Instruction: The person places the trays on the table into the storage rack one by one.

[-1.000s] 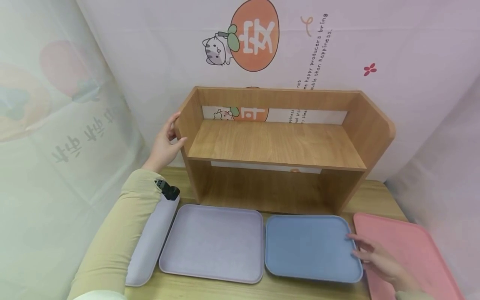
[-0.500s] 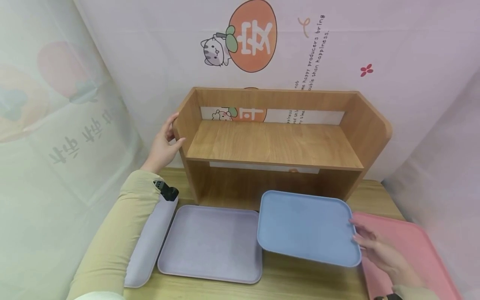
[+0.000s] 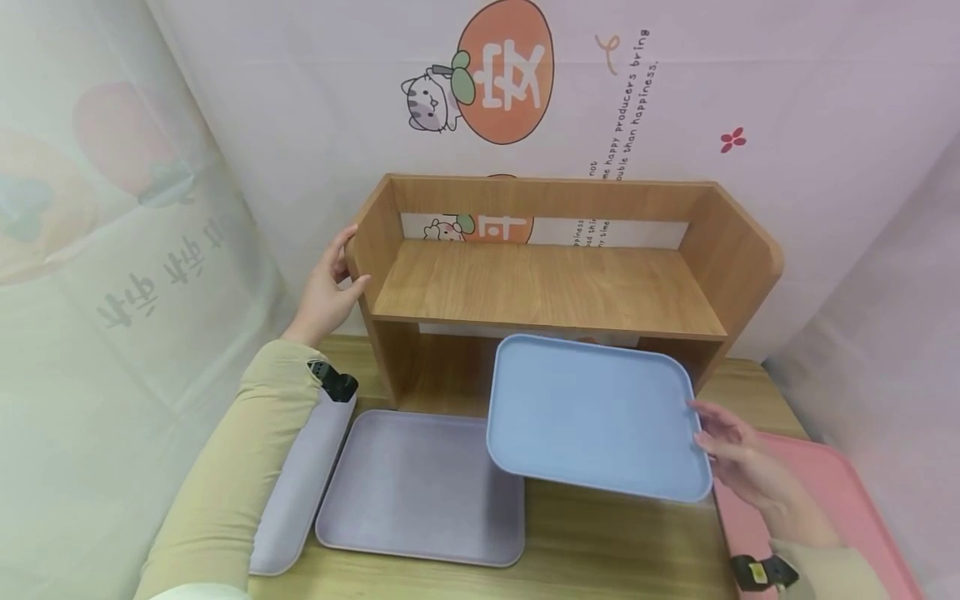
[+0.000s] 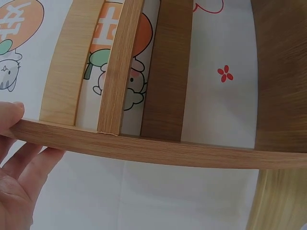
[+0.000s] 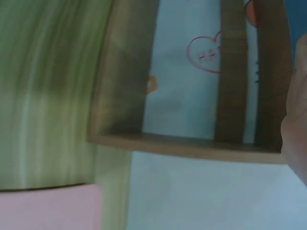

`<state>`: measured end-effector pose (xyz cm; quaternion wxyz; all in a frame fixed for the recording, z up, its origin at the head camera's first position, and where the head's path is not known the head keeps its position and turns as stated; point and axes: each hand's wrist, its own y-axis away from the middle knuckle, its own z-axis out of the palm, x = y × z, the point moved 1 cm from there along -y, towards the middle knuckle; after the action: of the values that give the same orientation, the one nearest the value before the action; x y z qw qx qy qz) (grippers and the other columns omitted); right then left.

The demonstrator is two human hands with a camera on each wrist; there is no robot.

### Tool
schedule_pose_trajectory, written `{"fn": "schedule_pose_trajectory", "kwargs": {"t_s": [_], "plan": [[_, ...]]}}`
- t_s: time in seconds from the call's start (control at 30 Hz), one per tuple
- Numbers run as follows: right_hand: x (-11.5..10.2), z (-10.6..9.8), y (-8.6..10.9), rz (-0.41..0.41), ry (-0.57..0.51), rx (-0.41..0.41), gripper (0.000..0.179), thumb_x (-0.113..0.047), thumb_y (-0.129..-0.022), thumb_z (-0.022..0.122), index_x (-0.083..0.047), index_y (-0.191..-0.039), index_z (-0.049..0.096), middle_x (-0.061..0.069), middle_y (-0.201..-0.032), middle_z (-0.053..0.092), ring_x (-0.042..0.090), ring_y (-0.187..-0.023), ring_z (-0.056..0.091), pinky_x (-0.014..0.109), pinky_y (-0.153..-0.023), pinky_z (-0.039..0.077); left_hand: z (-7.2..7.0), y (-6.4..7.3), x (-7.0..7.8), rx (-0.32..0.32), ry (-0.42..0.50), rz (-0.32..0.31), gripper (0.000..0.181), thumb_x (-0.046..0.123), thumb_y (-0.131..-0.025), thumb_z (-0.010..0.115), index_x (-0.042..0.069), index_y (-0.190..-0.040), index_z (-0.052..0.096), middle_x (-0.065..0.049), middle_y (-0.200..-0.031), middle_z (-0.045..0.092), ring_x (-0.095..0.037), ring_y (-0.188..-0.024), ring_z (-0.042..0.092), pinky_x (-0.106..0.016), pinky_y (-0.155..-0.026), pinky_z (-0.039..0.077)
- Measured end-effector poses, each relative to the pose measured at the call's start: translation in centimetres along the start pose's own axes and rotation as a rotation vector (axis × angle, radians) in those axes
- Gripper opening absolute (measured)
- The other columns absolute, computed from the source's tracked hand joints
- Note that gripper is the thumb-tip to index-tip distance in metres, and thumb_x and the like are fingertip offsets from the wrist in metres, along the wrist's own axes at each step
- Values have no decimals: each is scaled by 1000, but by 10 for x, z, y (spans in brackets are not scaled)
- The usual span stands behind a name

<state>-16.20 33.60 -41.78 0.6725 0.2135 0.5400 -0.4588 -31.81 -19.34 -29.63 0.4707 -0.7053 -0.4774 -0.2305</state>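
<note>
My right hand (image 3: 746, 458) grips the right edge of a blue tray (image 3: 592, 417), which is raised and tilted in front of the shelf's lower opening. The tray overlaps the right part of a lilac tray (image 3: 420, 492) in the head view. My left hand (image 3: 327, 292) holds the left side panel of a two-tier wooden shelf (image 3: 547, 283), thumb on the inner side and fingers outside. In the left wrist view, the fingers (image 4: 41, 167) lie below that panel's edge. Only a sliver of the blue tray (image 5: 298, 19) shows beside my hand in the right wrist view.
A pink tray (image 3: 817, 492) lies on the wooden table (image 3: 615, 542) at right, partly under my right arm. A long pale lilac object (image 3: 300, 492) lies at left beneath my left forearm. A printed white cloth (image 3: 637, 100) hangs behind the shelf.
The blue tray has risen off the table and moved up and slightly left toward the shelf, carried by my right hand. My left hand stays on the shelf panel.
</note>
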Motion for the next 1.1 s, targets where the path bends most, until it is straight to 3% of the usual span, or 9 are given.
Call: {"fn": "schedule_pose_trajectory", "kwargs": {"t_s": [0.17,0.53,0.8,1.1], "plan": [[-11,7,-16,-26,2,38,50,10,-96,34,-22,-126,58,-4,-117,59,11,-102,59,27,-81,52,1,0,1,2,-2,4,76,-2,-89,57,35,-148,26,-24,-144,39,-42,-122,50,-55,-101,40],[-19,19,-36,-68,-40,122,46,11,-95,36,-18,-123,58,2,-110,59,15,-96,63,30,-78,56,2,-1,2,-9,-8,10,74,-1,-90,58,28,-149,25,-26,-140,45,-40,-122,51,-54,-102,40],[-28,33,-51,-28,-39,276,42,10,-94,43,-20,-117,61,1,-105,58,14,-92,63,30,-76,56,1,-2,3,-12,2,7,73,-1,-90,57,27,-150,24,-26,-140,44,-41,-123,49,-55,-103,39],[-39,61,-79,20,-130,419,34,5,-94,48,-22,-110,62,1,-96,57,12,-83,65,26,-72,56,0,1,4,-6,-30,-17,75,0,-90,58,33,-149,24,-24,-143,42,-40,-123,50,-55,-101,41]]}}
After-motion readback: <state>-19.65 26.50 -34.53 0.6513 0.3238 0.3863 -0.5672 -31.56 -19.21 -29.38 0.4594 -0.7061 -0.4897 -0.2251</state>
